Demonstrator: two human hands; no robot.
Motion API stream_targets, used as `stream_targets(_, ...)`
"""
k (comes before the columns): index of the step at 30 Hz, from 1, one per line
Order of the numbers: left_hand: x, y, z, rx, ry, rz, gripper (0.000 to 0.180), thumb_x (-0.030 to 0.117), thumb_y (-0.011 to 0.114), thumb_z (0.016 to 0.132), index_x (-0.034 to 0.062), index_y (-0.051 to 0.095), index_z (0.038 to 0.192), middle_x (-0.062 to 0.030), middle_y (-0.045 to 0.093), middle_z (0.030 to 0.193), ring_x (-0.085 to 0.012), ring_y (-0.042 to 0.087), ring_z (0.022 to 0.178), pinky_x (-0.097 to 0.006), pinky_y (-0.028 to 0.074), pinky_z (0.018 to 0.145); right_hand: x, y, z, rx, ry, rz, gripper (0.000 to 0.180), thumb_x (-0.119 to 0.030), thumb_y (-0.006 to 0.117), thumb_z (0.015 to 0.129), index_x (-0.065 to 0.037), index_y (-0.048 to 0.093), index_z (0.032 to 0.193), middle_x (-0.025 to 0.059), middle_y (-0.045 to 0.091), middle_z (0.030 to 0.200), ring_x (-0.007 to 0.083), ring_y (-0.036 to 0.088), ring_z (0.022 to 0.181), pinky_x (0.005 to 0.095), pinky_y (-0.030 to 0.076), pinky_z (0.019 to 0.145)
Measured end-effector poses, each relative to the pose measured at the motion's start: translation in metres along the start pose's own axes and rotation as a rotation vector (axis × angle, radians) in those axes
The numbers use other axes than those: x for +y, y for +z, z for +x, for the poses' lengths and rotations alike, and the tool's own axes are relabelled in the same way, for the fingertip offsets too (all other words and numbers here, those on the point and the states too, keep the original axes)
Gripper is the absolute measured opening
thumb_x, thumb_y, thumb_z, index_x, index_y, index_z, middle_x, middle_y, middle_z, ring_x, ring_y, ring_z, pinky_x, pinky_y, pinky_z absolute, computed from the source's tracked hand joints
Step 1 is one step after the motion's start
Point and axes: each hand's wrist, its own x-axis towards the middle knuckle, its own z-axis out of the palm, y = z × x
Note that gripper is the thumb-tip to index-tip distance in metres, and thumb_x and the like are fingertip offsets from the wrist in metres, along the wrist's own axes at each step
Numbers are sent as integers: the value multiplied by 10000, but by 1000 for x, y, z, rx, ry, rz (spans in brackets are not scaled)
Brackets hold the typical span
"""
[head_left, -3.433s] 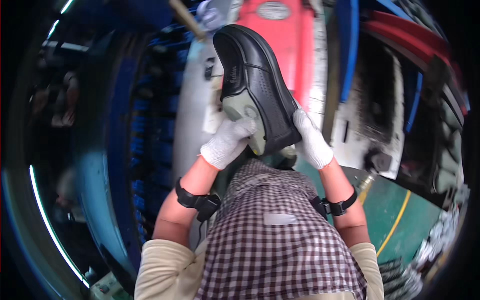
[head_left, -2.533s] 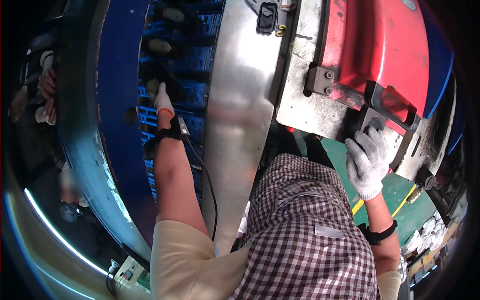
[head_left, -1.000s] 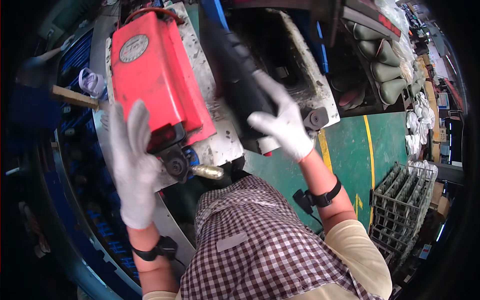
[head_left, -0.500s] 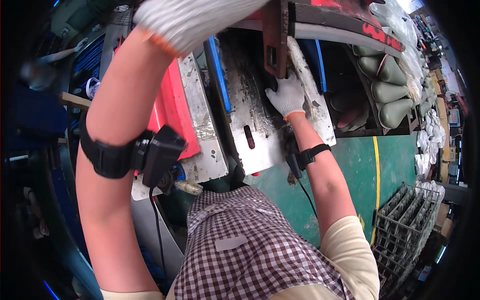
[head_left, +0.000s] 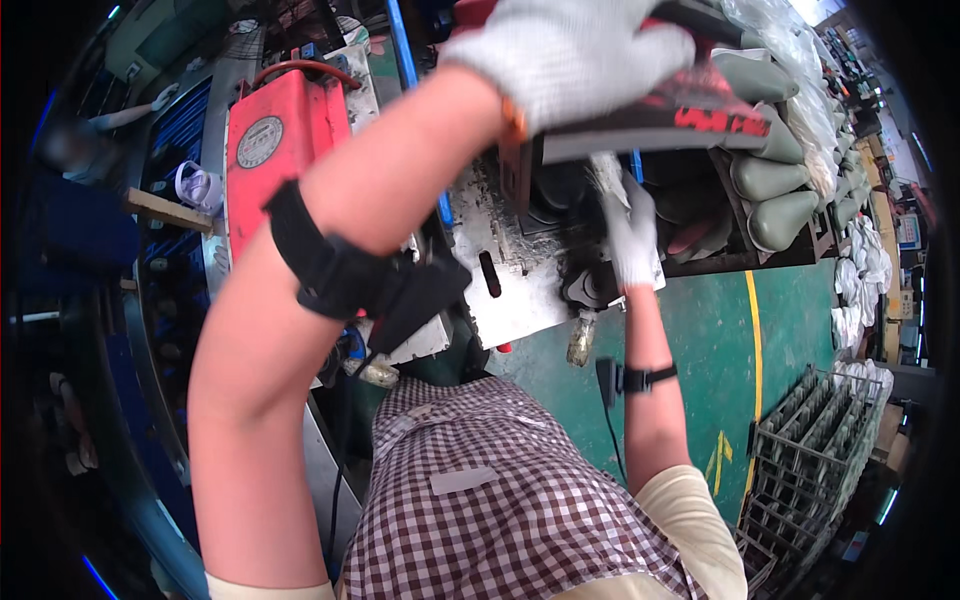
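Observation:
My left hand [head_left: 575, 65], in a white knit glove, reaches across to a red-and-dark metal machine frame [head_left: 650, 140] at the top of the view. The hand is blurred, its upper part runs out of the picture, and its grip cannot be made out. A brown upright bracket [head_left: 515, 185] of the frame stands over a worn metal plate [head_left: 515, 300] with a slot in it. My right hand [head_left: 632, 240], also white-gloved, is at the plate's right side, beside a pale bar [head_left: 608, 180]. Motion smears its fingers, so whether it holds the bar is unclear.
A red machine housing [head_left: 285, 150] stands at left. Grey-green boot-shaped forms [head_left: 785, 220] fill a rack at right. A wire rack [head_left: 815, 450] stands on the green floor [head_left: 690, 330]. Another person [head_left: 85, 150] is far left.
The frame has come down toward the metal plate, with my left hand moving right and down over it. My right hand has drawn out from under the bracket to the plate's right side.

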Motion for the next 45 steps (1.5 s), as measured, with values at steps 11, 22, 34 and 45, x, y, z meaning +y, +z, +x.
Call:
stream_targets(11, 41, 93, -166, -153, -55, 253, 362, 191, 729, 724, 157, 693, 1083, -18, 656, 989, -251, 669, 1031, -492, 486, 875, 15, -46, -222, -101, 1143, 868, 443, -507, 522, 1101, -112, 627, 1272, 37, 712, 947, 171, 652, 710, 314, 514, 607)
stream_targets(22, 19, 133, -255, -262, 29, 303, 401, 259, 665, 754, 260, 705, 1153, 16, 656, 1062, -242, 676, 1103, -540, 494, 915, 24, -94, -187, -178, 1487, 1417, 498, -622, 494, 1060, -163, 645, 1183, -43, 473, 589, 143, 401, 450, 328, 309, 425)
stream_targets(34, 46, 34, -232, -491, -264, 56, 474, 77, 688, 704, 95, 649, 1177, -112, 663, 1227, -334, 608, 1242, -470, 488, 1044, 19, -57, -191, -30, 1195, 983, 320, -442, 525, 1094, -137, 599, 1030, 12, 615, 762, 151, 576, 614, 296, 453, 598)
stream_targets(45, 92, -215, -315, -677, -940, 535, 164, 209, 700, 896, 71, 724, 980, -115, 683, 910, -334, 676, 927, -456, 536, 833, -174, 127, -174, -1294, -28, 119, 357, -328, 658, 1025, 16, 637, 1118, 154, 692, 1005, 234, 681, 946, 357, 532, 859)
